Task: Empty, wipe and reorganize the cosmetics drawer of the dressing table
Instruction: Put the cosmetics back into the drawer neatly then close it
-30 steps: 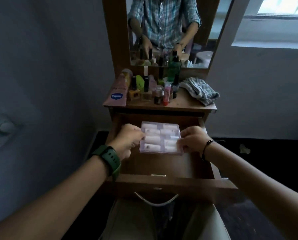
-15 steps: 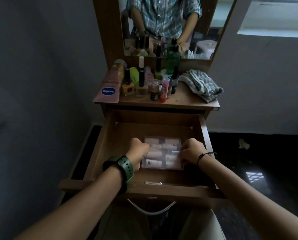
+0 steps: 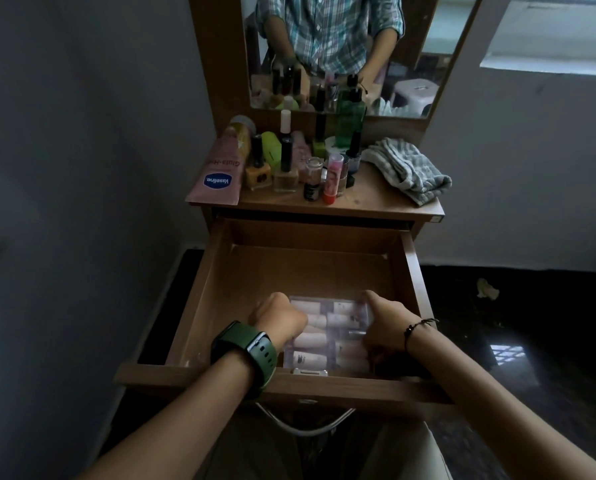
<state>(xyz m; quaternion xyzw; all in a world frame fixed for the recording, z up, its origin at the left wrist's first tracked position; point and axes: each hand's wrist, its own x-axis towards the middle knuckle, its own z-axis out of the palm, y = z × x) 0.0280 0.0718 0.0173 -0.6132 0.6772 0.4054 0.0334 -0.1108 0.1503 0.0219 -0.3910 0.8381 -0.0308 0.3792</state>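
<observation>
The wooden drawer of the dressing table stands pulled out. Inside it, at the front, lies a clear plastic case filled with several small pale tubes. My left hand, with a green watch on the wrist, grips the case's left edge. My right hand, with a dark bracelet, grips its right edge. The case rests low against the drawer floor near the front wall. The rest of the drawer floor is bare wood.
On the tabletop stand several nail-polish bottles and jars, a pink Vaseline tube, a green bottle and a folded grey cloth. A mirror rises behind. Grey walls flank the table; dark floor lies to the right.
Both hands have carried the clear case down from above the drawer to its floor at the front. The camera has tilted down and closer.
</observation>
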